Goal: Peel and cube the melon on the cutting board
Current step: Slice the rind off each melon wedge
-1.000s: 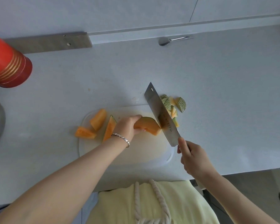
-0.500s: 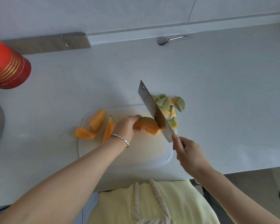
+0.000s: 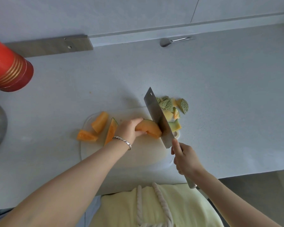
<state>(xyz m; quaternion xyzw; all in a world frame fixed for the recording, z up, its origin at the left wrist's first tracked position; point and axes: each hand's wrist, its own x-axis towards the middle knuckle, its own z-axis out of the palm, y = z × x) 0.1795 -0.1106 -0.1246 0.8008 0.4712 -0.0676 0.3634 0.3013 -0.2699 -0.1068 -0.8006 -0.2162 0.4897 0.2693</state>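
Head view: on the pale grey surface (image 3: 220,95) lies a white translucent plastic cutting board (image 3: 146,150); at its middle rests a curved orange melon wedge with a dark green rind edge (image 3: 148,127); the left hand (image 3: 129,130), a silver bracelet (image 3: 123,141) on its wrist, has its grip clenched round the wedge's left end; the right hand (image 3: 185,159) has its grip closed round the handle of a broad steel cleaver (image 3: 159,118), forefinger laid toward the blade, whose edge meets the wedge's right tip; just right of the blade lie netted green rind scraps (image 3: 168,104); on the board's left end lie three more orange melon pieces (image 3: 100,121), one still with rind; against half a second ago the blade's far tip has swung right, closer to the scraps, the right hand has drawn nearer the body, and the left hand keeps its place on the wedge; a red cylindrical container with gold bands (image 3: 8,68) stands far left; a steel spoon (image 3: 170,41) lies by the wall.
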